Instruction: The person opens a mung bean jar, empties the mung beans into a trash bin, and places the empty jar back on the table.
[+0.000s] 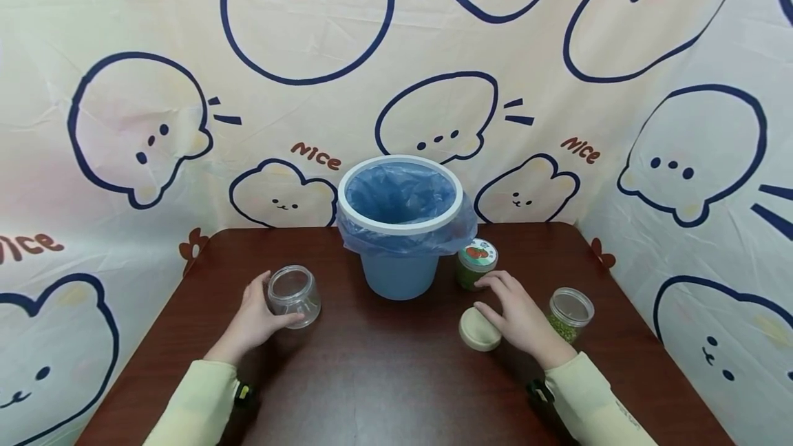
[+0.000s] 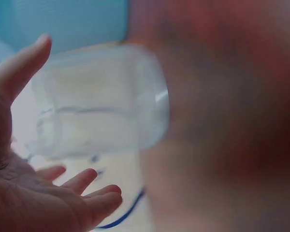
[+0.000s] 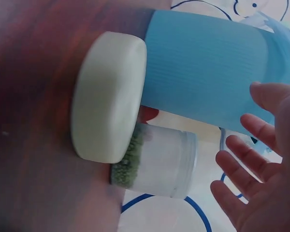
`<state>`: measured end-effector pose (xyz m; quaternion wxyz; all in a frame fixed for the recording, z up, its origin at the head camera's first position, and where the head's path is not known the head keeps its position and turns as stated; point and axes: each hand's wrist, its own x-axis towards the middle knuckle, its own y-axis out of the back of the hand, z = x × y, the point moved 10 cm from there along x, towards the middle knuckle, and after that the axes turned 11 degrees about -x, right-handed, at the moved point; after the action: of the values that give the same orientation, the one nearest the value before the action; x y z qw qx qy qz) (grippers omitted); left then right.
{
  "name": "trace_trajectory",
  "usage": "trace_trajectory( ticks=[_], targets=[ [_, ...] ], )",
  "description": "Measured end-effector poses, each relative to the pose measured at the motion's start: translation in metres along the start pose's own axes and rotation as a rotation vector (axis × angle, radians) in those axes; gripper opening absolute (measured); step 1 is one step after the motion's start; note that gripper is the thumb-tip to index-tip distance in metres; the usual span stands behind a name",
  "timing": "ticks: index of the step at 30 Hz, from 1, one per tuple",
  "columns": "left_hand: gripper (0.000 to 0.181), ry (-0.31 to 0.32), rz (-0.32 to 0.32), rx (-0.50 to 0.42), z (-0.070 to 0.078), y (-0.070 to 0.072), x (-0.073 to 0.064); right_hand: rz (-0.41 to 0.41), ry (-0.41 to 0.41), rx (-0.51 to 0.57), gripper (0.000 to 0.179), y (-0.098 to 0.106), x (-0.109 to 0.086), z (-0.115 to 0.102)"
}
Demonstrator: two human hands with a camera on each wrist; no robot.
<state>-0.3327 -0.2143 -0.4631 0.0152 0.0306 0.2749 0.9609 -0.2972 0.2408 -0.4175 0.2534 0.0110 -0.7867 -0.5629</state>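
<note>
At the left, a clear empty-looking jar (image 1: 294,298) stands between the spread thumb and fingers of my left hand (image 1: 260,319). In the left wrist view the jar (image 2: 104,101) is blurred and the left hand's fingers (image 2: 104,198) are loosely extended beside it. My right hand (image 1: 517,315) hovers with relaxed, parted fingers at the edge of a cream, round, lid-like disc (image 1: 480,329); the right wrist view shows the disc (image 3: 108,96) on the table, apart from the fingers (image 3: 249,159). Its fingertips overlap a green-filled jar (image 1: 476,267) with a picture lid.
A blue bin (image 1: 399,274) with a white rim and a blue plastic liner stands at the back middle. Right of my right hand is a clear jar of green beans (image 1: 568,315). Patterned cloth (image 1: 434,40) surrounds the brown table (image 1: 372,384).
</note>
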Motion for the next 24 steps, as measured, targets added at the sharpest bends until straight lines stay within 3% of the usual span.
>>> trace_trajectory(
  ticks=[5,14,18,24],
  targets=[
    [0.116,-0.072,0.052,0.114,0.031,0.016,-0.003,0.024,-0.047,0.006,0.033,0.01,0.009,0.005],
    [0.087,-0.169,0.088,0.11,0.074,0.014,-0.01,0.071,-0.157,0.006,0.038,0.019,0.026,0.013],
    [0.08,-0.201,0.095,0.073,0.085,0.009,-0.009,0.078,-0.2,0.007,0.042,0.02,0.033,0.016],
    [0.076,-0.229,0.091,0.02,0.096,-0.01,-0.001,0.084,-0.263,0.014,0.052,0.016,0.044,0.022]
  ],
)
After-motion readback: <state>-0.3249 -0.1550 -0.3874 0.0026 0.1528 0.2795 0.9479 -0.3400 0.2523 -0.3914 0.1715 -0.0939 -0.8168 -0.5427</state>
